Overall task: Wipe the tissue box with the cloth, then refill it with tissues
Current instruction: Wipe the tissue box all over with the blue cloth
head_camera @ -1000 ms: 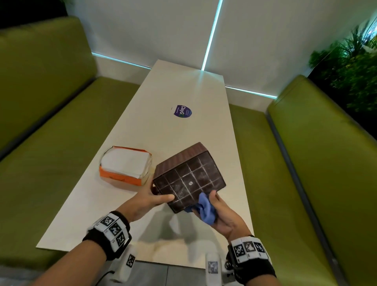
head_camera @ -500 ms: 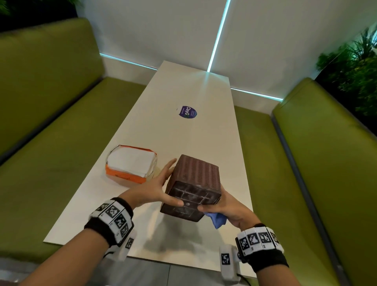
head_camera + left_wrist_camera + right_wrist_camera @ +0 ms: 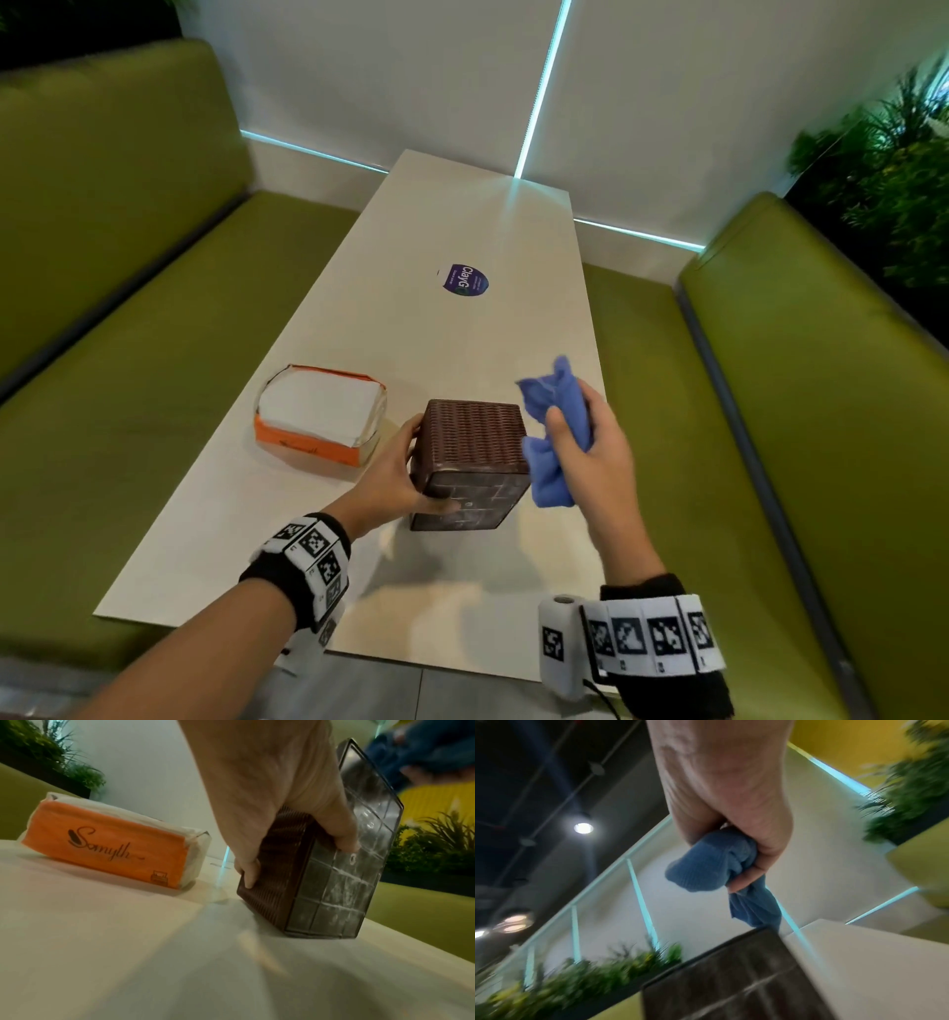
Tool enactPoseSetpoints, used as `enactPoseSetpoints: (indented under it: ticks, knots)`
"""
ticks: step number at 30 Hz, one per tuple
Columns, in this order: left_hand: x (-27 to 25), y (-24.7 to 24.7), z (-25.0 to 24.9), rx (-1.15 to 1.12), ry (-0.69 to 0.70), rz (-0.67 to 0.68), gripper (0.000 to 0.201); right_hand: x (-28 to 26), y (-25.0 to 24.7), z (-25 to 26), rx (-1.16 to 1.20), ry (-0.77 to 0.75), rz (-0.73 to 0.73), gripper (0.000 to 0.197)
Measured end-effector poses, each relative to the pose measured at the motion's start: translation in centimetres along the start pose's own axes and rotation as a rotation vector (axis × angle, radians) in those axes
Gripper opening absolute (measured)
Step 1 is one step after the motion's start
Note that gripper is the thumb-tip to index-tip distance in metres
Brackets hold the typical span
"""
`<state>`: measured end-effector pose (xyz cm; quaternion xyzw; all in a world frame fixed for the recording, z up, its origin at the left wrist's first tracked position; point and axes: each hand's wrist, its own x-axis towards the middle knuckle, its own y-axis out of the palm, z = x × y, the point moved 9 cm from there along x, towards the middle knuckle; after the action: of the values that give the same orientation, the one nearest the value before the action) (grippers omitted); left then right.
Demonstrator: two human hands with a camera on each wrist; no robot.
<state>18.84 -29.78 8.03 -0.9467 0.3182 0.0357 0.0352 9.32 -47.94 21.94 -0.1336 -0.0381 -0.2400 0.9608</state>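
Note:
A dark brown woven tissue box (image 3: 472, 452) (image 3: 331, 874) stands on edge on the white table (image 3: 462, 349), its gridded face turned toward me. My left hand (image 3: 395, 478) (image 3: 277, 805) grips its left side, thumb on the gridded face. My right hand (image 3: 585, 447) (image 3: 726, 801) is lifted just right of the box and clutches a bunched blue cloth (image 3: 554, 437) (image 3: 716, 866), which is off the box. The orange pack of white tissues (image 3: 318, 416) (image 3: 110, 841) lies to the left of the box.
Green padded benches (image 3: 821, 411) run along both long sides of the table. A round purple sticker (image 3: 463, 280) sits farther up the tabletop. Plants (image 3: 893, 154) stand behind the right bench, and a white wall closes the far end.
The box went from tilted in the air to standing on the table. My right hand let go of it and rose to the right with the cloth.

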Motion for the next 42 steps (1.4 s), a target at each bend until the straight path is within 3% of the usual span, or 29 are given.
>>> enactPoseSetpoints:
  ticks: [2,5,8,10,13,15,17,20,21,22,25,28,31,32,35,36,37,40,42]
  knots:
    - [0.0,0.1,0.4,0.0,0.014,-0.039,0.114,-0.1,3.3,1.5,-0.163,-0.082,0.043,0.039]
    - [0.0,0.1,0.3,0.068,0.082,-0.101,0.1,-1.6,10.7,0.6,-0.769,-0.216,0.264,0.041]
    - [0.0,-0.1,-0.3,0.098,0.117,-0.123,0.095,-1.5,11.9,-0.9,-1.013,-0.276,0.234,0.043]
    - [0.1,-0.3,-0.3,0.079,0.106,-0.115,0.101,-0.1,10.2,-1.8,-0.992,-0.269,0.224,0.039]
    - [0.3,-0.3,-0.1,0.087,0.104,-0.116,0.105,2.2,5.8,-3.0,-0.695,-0.153,0.127,0.035]
    - [0.5,-0.3,0.0,0.107,0.117,-0.111,0.106,2.2,5.7,-3.0,-0.699,-0.121,0.088,0.035]
    - [0.3,-0.4,0.0,0.121,0.129,-0.122,0.106,0.7,8.5,-1.7,-0.882,-0.197,0.099,0.035]
    - [-0.1,-0.3,-0.7,0.177,0.198,-0.153,0.074,-1.9,13.8,0.6,-0.982,-0.452,0.185,0.035]
    - [-0.2,-0.3,-0.7,0.181,0.195,-0.162,0.067,-1.9,14.6,0.4,-0.961,-0.464,0.254,0.035]
    - [-0.1,-0.4,-0.5,0.159,0.174,-0.167,0.071,-1.2,14.6,-0.1,-0.941,-0.438,0.296,0.035]
    - [0.5,-0.8,0.7,0.179,0.106,-0.151,0.117,1.8,11.1,-1.3,-0.828,-0.319,0.257,0.031]
    - [0.7,-0.6,1.1,0.163,0.076,-0.118,0.125,3.9,7.4,-1.6,-0.708,-0.2,0.113,0.029]
    - [0.8,-0.6,1.4,0.169,0.094,-0.126,0.12,3.0,9.1,-1.4,-0.824,-0.125,0.112,0.036]
    - [0.7,-0.7,1.4,0.164,0.092,-0.138,0.114,1.5,10.8,-0.3,-0.876,-0.173,0.135,0.039]
    - [-0.1,-0.7,1.5,0.194,0.046,-0.142,0.06,-2.2,14.9,1.0,-0.912,-0.324,0.25,0.034]
    - [-0.3,-0.5,1.2,0.213,0.032,-0.136,0.057,-2.5,15.4,1.2,-0.91,-0.409,0.262,0.031]
    - [-0.3,-0.5,0.8,0.23,0.051,-0.142,0.064,-2.2,14.9,1.1,-0.899,-0.463,0.245,0.029]
    - [0.2,-0.9,0.9,0.215,0.081,-0.167,0.121,0.6,10.7,-0.9,-0.797,-0.315,0.174,0.033]
    - [0.4,-0.6,0.9,0.242,0.061,-0.135,0.131,2.1,7.7,-1.5,-0.696,-0.22,0.085,0.031]
